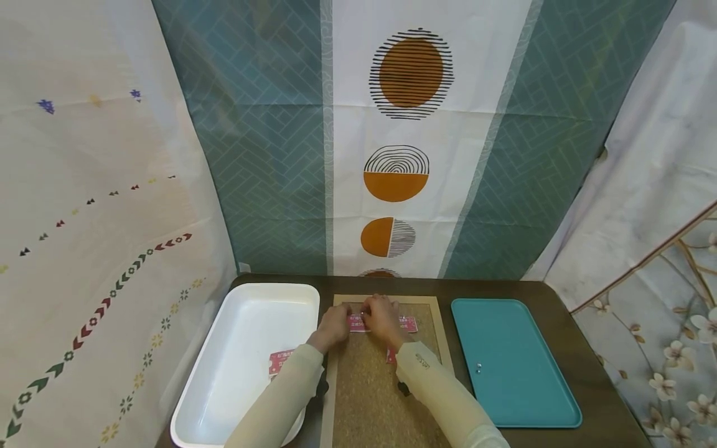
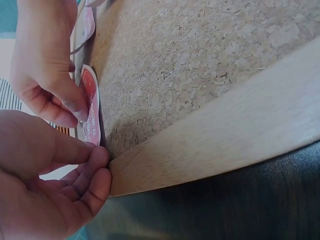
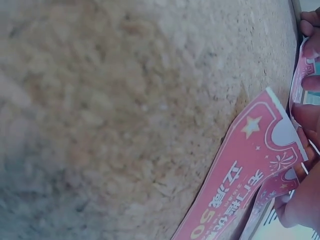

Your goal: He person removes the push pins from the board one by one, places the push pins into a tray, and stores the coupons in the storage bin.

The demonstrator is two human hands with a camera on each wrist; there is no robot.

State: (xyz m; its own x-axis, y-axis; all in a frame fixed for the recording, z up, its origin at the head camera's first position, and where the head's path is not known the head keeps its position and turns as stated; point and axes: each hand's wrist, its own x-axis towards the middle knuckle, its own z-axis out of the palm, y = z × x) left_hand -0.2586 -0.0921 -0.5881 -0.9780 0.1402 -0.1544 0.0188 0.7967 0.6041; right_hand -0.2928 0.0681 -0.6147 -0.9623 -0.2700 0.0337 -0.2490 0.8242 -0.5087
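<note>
A cork board (image 1: 366, 392) with a pale wooden frame lies on the table. On its upper part is a pink printed coupon (image 1: 357, 323); my left hand (image 1: 334, 323) pinches its left end between thumb and finger near the frame corner. My right hand (image 1: 382, 316) bends over the same coupon, thumb tip and fingertips close together at its face in the left wrist view. Anything between those tips is hidden. Just right of that hand sits another pink coupon (image 1: 409, 323). A further coupon (image 1: 391, 355) shows partly under my right forearm.
Left of the board, a white tray (image 1: 193, 407) holds a pink coupon (image 1: 278, 359), partly covered by my left sleeve. On the right is a teal tray (image 1: 521, 361) with small shiny silver pieces (image 1: 478, 368). Patterned curtains (image 1: 274, 155) hang around the dark table (image 1: 582, 398).
</note>
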